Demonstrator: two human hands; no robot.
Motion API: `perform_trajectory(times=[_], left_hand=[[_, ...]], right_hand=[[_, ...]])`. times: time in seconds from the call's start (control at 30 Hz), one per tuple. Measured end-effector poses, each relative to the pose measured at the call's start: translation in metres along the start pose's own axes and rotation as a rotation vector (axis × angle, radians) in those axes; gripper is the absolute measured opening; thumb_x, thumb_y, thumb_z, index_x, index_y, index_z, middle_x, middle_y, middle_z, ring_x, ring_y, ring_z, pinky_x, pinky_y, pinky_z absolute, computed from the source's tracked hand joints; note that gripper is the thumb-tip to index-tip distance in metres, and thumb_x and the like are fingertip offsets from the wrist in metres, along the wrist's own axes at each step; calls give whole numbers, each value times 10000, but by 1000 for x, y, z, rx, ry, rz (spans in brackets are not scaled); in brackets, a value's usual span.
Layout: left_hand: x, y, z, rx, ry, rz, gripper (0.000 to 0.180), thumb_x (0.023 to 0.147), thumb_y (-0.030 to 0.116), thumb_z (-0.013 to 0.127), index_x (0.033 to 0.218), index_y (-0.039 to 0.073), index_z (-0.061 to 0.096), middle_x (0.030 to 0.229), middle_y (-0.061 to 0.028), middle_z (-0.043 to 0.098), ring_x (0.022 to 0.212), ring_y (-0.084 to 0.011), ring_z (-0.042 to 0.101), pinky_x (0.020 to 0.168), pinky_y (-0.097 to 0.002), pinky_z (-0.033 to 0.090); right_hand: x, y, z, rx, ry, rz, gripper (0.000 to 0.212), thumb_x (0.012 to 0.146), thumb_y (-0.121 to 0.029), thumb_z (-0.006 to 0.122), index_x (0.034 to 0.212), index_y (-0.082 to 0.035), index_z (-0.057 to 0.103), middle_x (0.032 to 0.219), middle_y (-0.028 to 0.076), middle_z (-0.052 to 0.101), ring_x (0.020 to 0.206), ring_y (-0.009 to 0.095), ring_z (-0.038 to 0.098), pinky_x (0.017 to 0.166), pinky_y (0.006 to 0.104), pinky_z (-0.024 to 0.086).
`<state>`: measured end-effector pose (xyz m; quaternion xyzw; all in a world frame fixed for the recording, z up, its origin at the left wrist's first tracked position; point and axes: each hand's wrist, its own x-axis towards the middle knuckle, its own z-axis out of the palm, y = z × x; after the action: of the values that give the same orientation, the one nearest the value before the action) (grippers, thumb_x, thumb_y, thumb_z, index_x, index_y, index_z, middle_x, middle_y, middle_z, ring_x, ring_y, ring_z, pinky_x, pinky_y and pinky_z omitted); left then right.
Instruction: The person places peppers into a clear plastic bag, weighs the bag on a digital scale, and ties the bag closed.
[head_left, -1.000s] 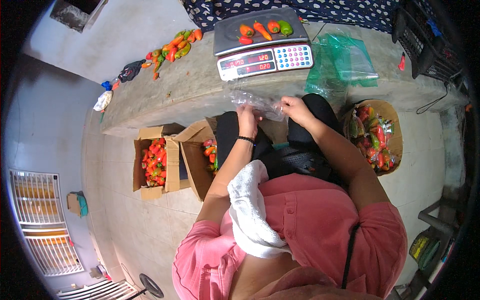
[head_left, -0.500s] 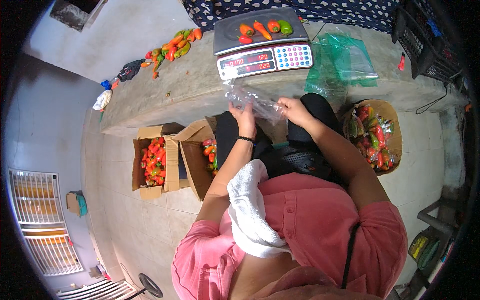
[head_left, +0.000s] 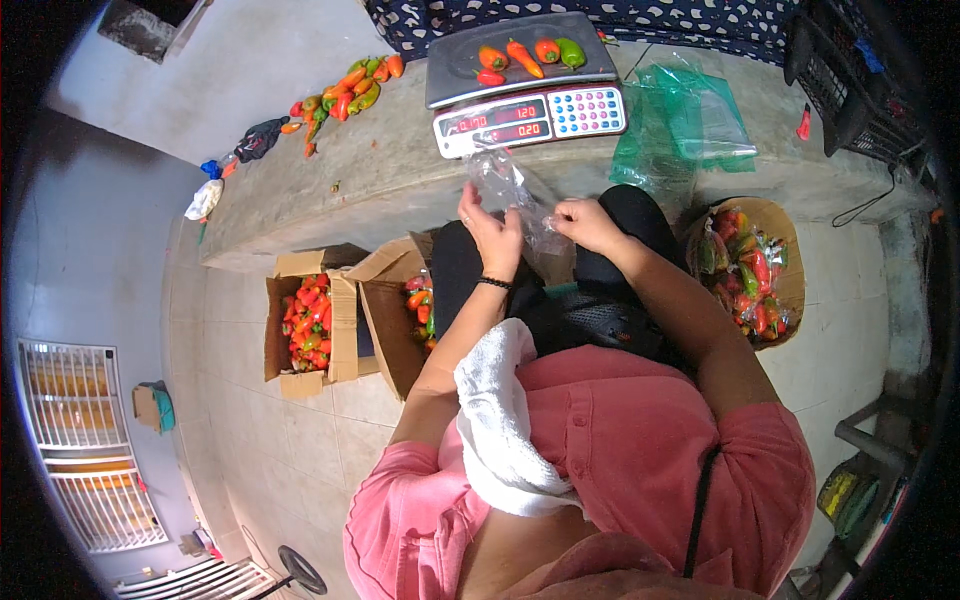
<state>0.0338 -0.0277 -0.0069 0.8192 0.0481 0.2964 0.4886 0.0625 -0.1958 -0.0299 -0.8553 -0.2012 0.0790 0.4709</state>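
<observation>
A thin clear plastic bag [head_left: 543,238] stretches between my two hands in front of the scale. My left hand [head_left: 492,236] holds it with curved fingers and thumb on its left side. My right hand [head_left: 592,226] pinches its edge on the right. The bag looks crumpled, with no pepper visible in it. Just beyond stands a digital scale [head_left: 587,111] with a lit red display. On its dark pan [head_left: 455,75] lie several peppers, among them a long orange pepper [head_left: 524,60] and a green pepper [head_left: 571,54].
Loose peppers [head_left: 345,100] and a black plastic bag [head_left: 262,139] lie along the concrete ledge [head_left: 290,190]. Green plastic bags [head_left: 650,140] rest right of the scale, near a black crate [head_left: 850,100]. Cardboard boxes [head_left: 343,330] of peppers stand left; another box [head_left: 795,255] holds bagged peppers at right.
The bag has turned from lying crosswise to slanting, its far end now near the scale's front. My left hand has tilted and shifted slightly right; my right hand has moved slightly left.
</observation>
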Motion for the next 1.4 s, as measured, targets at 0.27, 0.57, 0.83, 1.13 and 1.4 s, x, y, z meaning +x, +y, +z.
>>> perform_trajectory(times=[0.27,0.57,0.83,1.13,1.4], left_hand=[[-9,-2,3,3,-481,-73,241,796,115,549,1016,21,579,798,-56,615,697,-121,566,655,-250,454],[-7,-12,6,-132,-491,-313,231,778,94,544,989,13,591,793,-65,619,700,-119,563,653,-252,449],[-6,2,1,-54,-518,-253,215,825,146,529,997,27,582,808,-41,622,707,-100,545,645,-241,438],[-9,-16,8,-264,-742,-372,183,801,104,526,943,0,577,780,-30,590,697,-95,526,632,-231,424],[-8,-11,6,-165,-809,-364,179,792,103,508,926,4,576,747,-29,586,667,-87,516,612,-233,417]], right_hand=[[1,2,3,29,23,-50,268,738,-276,638,688,-24,563,696,149,571,652,287,557,587,368,424],[1,9,7,-6,-1,-74,258,745,-294,626,722,-40,581,720,144,594,676,290,584,591,380,436],[1,13,9,-65,-81,-103,262,751,-311,613,760,-51,583,712,153,593,659,306,583,587,387,440],[-4,5,6,-96,-172,-100,179,752,-195,597,774,-25,549,686,148,561,619,261,550,574,360,423],[-4,6,6,-189,-247,-50,238,733,-318,605,783,-86,597,753,134,610,706,312,593,614,401,448]])
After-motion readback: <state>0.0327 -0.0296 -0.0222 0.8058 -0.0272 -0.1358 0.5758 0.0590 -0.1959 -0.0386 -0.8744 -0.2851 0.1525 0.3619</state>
